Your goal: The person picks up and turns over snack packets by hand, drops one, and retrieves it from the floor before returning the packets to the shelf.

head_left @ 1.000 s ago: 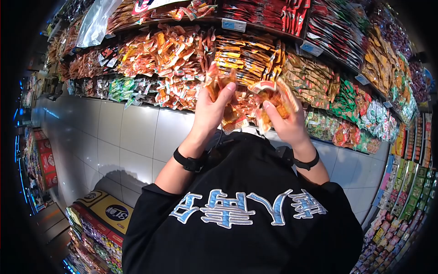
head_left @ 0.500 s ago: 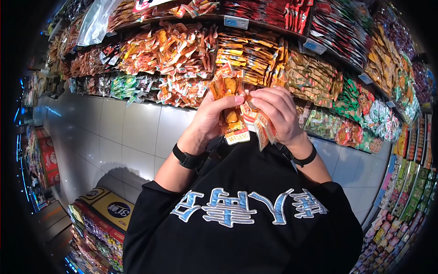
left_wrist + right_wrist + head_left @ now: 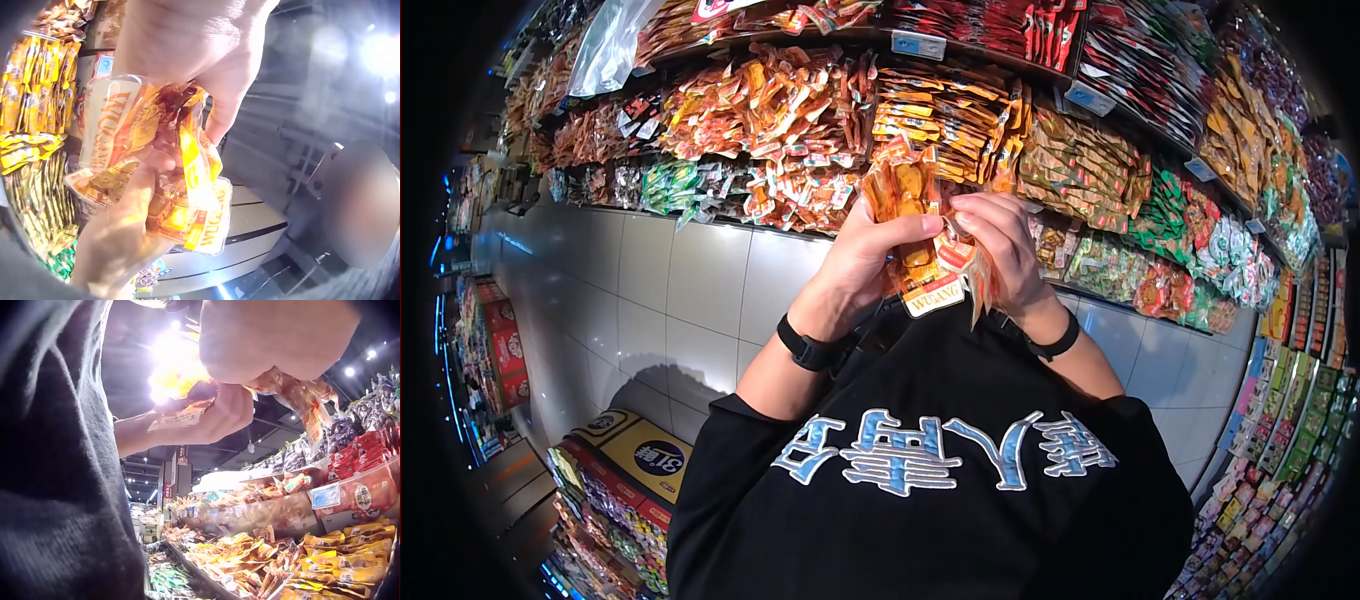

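Observation:
My left hand (image 3: 862, 252) grips clear snack packets (image 3: 915, 195) with orange-brown pieces inside, the thumb lying across their front. A white label reading WUGANG (image 3: 935, 297) shows at their lower end. Close on the right, my right hand (image 3: 1007, 245) holds another such packet (image 3: 980, 285) with curled fingers, and it overlaps the left hand's bunch. In the left wrist view, several packets (image 3: 206, 215) fan out between both hands, two with WUGANG labels. The right wrist view has packet ends (image 3: 306, 403) sticking out past the right hand (image 3: 275, 340).
Ahead, sloping shelves carry heaps of orange snack packets (image 3: 760, 110), yellow packets (image 3: 945, 120) and red packets (image 3: 990, 30). Price tags (image 3: 917, 46) line the shelf edge. A plastic bag (image 3: 610, 50) hangs at upper left. A box display (image 3: 640, 455) stands at lower left on the tiled floor.
Both hands, apart with packets a second ago, have come together. Over the last half second, the right hand's packet has shifted left across the bunch in the left hand.

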### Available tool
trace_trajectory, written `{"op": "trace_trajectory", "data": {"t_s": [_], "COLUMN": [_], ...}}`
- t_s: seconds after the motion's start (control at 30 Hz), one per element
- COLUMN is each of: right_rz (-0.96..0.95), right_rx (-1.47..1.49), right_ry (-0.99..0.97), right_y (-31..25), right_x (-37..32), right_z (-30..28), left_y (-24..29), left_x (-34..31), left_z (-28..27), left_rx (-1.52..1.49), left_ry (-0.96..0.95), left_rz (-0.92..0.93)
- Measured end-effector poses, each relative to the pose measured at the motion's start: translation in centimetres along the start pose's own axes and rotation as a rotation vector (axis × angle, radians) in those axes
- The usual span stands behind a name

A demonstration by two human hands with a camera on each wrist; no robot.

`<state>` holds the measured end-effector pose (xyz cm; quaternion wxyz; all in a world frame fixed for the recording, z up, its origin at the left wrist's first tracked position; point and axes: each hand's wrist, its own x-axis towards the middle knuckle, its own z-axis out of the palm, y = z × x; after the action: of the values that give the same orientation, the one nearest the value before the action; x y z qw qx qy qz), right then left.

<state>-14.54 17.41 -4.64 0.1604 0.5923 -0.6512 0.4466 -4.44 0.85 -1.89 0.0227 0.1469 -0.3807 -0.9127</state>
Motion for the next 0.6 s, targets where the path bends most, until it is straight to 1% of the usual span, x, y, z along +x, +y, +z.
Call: {"op": "trace_trajectory", "data": {"t_s": [0.03,0.13,0.2,0.23,0.27,0.3,0.33,0.37,0.4,0.43,0.5,0.6], "right_rz": [0.01,0.021,0.005,-0.032,-0.07,-0.106,-0.089,-0.061,-0.033,-0.005,0.102,0.458], "right_rx": [0.025,0.09,0.118,0.116,0.115,0.114,0.155,0.243,0.33,0.419,0.515,0.695], "right_ry": [-0.013,-0.04,-0.043,-0.042,-0.039,-0.035,-0.031,0.022,0.075,0.128,0.203,0.156], "right_y": [0.0,-0.1,-0.1,0.0,0.2,0.3,-0.1,-0.1,0.0,0.2,-0.2,-0.9], "right_x": [-0.1,-0.1,0.0,0.0,0.1,0.1,0.4,0.2,-0.1,-0.3,0.2,0.3], "right_z": [0.1,0.2,0.3,0.2,0.0,-0.2,-0.8,-0.8,-0.7,-0.7,-1.6,-4.0], "left_y": [-0.1,-0.1,0.0,0.1,0.1,0.0,-0.1,-0.1,0.0,0.2,0.5,0.8], "left_x": [0.1,0.0,0.1,0.2,0.2,0.4,0.6,0.7,0.6,0.5,0.2,0.1], "left_z": [-0.4,-0.8,-1.3,-1.6,-1.7,-2.1,-2.8,-3.3,-3.6,-3.6,-3.4,-3.4], "left_rx": [0.011,0.012,-0.089,-0.14,-0.133,-0.152,-0.171,-0.19,-0.136,-0.102,-0.035,0.051], "left_ry": [-0.011,0.038,0.006,-0.01,0.015,-0.01,-0.036,-0.061,-0.021,-0.025,-0.031,-0.025], "left_rz": [0.01,-0.01,-0.023,-0.028,-0.01,-0.004,0.003,0.01,-0.009,-0.01,-0.014,0.02]}}
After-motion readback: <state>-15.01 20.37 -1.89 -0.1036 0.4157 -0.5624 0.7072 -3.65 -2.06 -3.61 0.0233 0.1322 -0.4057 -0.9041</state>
